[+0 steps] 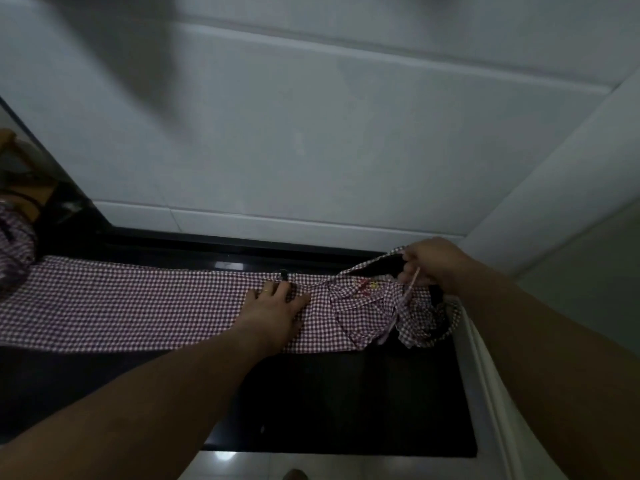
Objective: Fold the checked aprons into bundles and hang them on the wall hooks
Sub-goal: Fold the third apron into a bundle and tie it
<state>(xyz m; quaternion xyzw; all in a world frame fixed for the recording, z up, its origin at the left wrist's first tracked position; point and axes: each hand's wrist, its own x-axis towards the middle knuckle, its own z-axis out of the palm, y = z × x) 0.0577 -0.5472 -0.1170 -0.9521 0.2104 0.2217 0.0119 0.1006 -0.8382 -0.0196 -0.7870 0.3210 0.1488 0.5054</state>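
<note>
Across the black counter (346, 403) lies a red-and-white checked fabric apron (138, 306), left hand (273, 313) flat on it, right hand (433, 265) pinching its crumpled end.

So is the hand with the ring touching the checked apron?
Touching. The head view shows the left hand lying flat on the checked apron, its fingers spread on the cloth with no gap.

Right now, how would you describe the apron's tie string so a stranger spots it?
Start at the black counter below the white wall, where a red-checked apron lies in a long strip. Follow it to its bunched right end, under the right-hand grip. The string is the thin pale cord pinched there, unlike the checked cloth around it.
</note>
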